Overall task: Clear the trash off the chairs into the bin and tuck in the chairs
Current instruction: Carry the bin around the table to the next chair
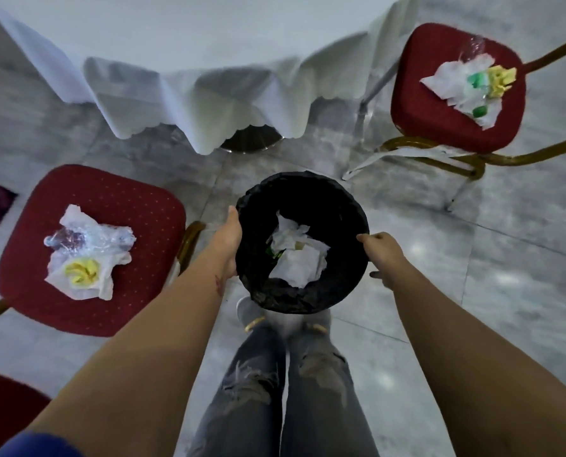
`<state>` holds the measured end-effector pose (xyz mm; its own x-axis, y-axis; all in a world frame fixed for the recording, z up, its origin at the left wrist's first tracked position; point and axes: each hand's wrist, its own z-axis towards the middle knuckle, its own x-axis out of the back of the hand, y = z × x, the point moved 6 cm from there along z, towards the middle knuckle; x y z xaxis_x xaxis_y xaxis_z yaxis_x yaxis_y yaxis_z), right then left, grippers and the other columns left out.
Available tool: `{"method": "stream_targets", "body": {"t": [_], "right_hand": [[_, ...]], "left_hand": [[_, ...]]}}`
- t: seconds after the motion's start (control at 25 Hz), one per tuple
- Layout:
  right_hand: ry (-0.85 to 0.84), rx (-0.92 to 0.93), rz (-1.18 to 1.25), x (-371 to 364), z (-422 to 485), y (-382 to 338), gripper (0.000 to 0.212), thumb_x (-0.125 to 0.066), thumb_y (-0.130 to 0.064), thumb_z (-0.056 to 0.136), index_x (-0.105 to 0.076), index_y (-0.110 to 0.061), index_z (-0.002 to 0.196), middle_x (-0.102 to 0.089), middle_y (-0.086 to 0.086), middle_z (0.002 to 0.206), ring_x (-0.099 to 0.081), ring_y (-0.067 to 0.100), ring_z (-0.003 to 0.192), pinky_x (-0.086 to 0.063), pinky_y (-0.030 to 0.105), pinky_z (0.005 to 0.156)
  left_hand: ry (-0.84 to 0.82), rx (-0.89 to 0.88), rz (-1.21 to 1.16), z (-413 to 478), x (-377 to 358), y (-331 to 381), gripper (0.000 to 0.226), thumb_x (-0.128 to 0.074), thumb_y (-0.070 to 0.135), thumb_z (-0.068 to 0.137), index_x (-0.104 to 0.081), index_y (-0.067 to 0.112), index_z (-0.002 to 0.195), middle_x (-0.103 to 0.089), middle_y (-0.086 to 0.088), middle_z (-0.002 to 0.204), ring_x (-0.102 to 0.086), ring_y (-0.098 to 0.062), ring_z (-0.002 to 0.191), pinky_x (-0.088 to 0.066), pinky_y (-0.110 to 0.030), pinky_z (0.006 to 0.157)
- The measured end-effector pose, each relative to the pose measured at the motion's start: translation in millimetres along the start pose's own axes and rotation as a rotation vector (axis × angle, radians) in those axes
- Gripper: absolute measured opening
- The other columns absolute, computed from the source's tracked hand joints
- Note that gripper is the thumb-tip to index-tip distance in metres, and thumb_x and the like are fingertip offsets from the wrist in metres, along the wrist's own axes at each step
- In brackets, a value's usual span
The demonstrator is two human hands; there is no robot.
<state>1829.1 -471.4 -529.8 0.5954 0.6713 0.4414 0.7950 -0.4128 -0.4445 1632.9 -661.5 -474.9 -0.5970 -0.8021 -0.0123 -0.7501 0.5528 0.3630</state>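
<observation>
A round bin with a black liner [340, 285] hangs in front of me, above my feet. My left hand [227, 240] grips its left rim and my right hand [382, 255] grips its right rim. White crumpled paper [299, 255] lies inside it. On the left, a red chair seat [126, 209] carries a pile of white tissue, clear plastic and a yellow wrapper [87, 258]. At the upper right, another red chair [439, 107] holds white paper, green pieces and yellow scraps [472, 84].
A round table with a white cloth [209, 77] stands ahead, its dark base [252, 140] showing under the hem. The floor is grey marble tile. Gold chair legs [439, 153] stick out at right. Part of a third red seat [8, 400] shows at lower left.
</observation>
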Motion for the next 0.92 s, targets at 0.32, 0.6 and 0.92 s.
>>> {"method": "stream_targets", "body": {"t": [0.32, 0.6, 0.92], "right_hand": [[-0.018, 0.039, 0.008, -46.6, 162.9, -14.7, 0.028, -0.052, -0.03, 0.091, -0.051, -0.013, 0.113, -0.059, 0.009, 0.109, -0.059, 0.029, 0.098, -0.052, 0.056, 0.092], [0.001, 0.061, -0.074, -75.9, 290.1, -5.6, 0.033, -0.051, -0.029, 0.089, -0.05, -0.013, 0.118, -0.057, 0.001, 0.095, -0.06, 0.028, 0.097, -0.054, 0.048, 0.089], [-0.021, 0.105, -0.151, -102.2, 356.1, -11.9, 0.038, -0.052, -0.026, 0.091, -0.047, -0.01, 0.125, -0.055, 0.0, 0.089, -0.058, 0.024, 0.087, -0.052, 0.04, 0.076]], "left_hand": [[0.193, -0.051, -0.092, 176.3, -16.6, 8.2, 0.069, -0.023, 0.063, 0.098, -0.04, 0.018, 0.148, -0.047, -0.007, 0.147, -0.05, -0.027, 0.127, -0.043, -0.036, 0.092], [0.269, -0.04, -0.102, 312.6, -43.2, -1.4, 0.066, -0.023, 0.064, 0.098, -0.045, 0.022, 0.144, -0.055, -0.006, 0.138, -0.054, -0.02, 0.097, -0.045, -0.033, 0.082], [0.265, -0.026, -0.09, 384.0, -41.1, -11.0, 0.073, -0.026, 0.076, 0.089, -0.041, 0.033, 0.146, -0.053, -0.002, 0.141, -0.055, -0.023, 0.109, -0.045, -0.039, 0.085]]}}
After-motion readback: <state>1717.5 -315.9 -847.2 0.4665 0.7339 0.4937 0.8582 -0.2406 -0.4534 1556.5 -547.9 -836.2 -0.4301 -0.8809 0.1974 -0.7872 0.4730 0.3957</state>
